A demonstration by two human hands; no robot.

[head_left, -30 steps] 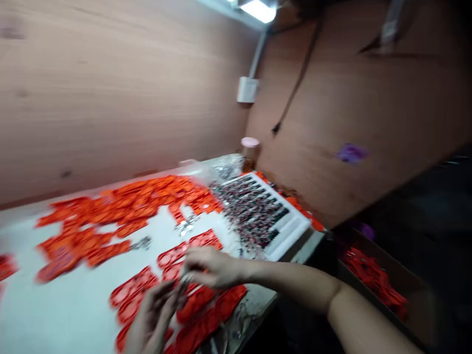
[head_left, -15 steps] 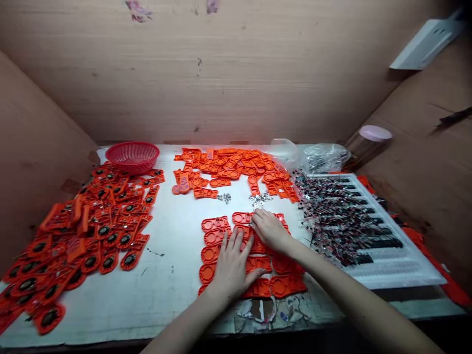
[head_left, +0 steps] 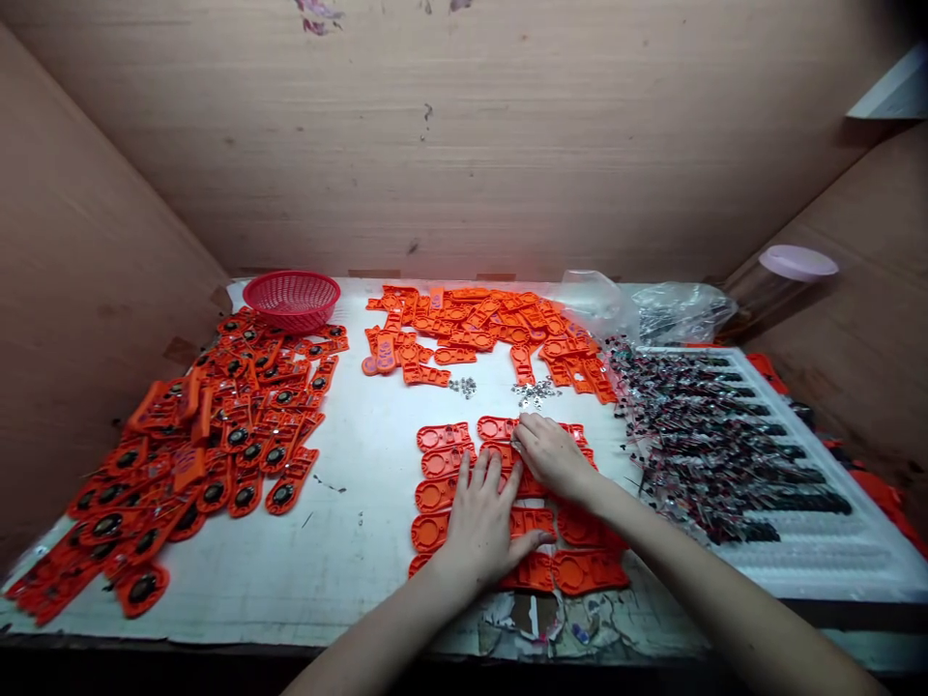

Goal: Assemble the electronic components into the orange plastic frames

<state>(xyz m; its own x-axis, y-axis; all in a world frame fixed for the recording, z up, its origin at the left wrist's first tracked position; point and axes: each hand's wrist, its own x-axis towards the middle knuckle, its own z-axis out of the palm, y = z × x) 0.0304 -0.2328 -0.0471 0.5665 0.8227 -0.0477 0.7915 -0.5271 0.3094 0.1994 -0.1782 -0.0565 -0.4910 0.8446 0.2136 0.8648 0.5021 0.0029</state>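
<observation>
Orange shells (head_left: pixel 433 495) lie in rows on the tabletop (head_left: pixel 348 570); the left hand (head_left: pixel 479 527), curled a second ago, now spreads across them, apparently steadying; the right hand (head_left: pixel 557 460) bends over one, whether gripping I cannot tell.

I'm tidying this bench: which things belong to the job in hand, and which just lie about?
Likely in the work:
orange casings in rows, under left hand and right hand
small metal pieces
tray of dark parts

Seemingly lying about:
red basket
clear plastic
lidded jar
</observation>
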